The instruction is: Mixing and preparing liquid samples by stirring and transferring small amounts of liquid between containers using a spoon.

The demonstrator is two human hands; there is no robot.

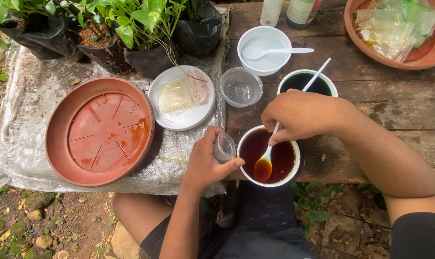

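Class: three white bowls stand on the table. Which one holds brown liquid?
The nearest bowl, where the right hand dips a spoon; the others hold dark green or whitish contents.

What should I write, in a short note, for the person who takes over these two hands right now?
Left hand: holds a small clear plastic bag open beside the white bowl of brown liquid.
Right hand: holds a white spoon, its scoop full of brown liquid, just over that bowl.
Nearby: a white plate with more small bags, and a terracotta saucer.
Done: spoon loaded.
Left: the held bag looks empty; nothing is poured into it yet.
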